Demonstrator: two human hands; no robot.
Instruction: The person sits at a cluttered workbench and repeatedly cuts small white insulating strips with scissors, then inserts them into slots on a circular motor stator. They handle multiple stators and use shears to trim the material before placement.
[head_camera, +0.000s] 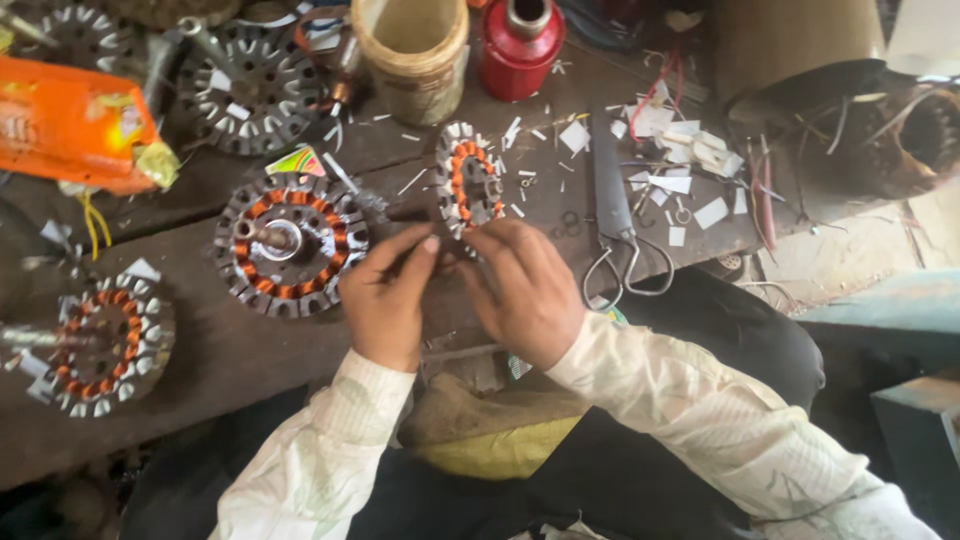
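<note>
Nearest the camera, the left hand (385, 300) and right hand (527, 290) meet at the bench edge, fingertips pinched together on something thin that is too small to tell. Just beyond them a wound stator (468, 180) stands tilted on its edge, touching the right hand's fingers. It could tip over if either hand nudges it. 2 more stators, one (290, 243) and another (100, 342), lie flat left. Farther off stand a red can (520, 45) and scissors (625, 250).
</note>
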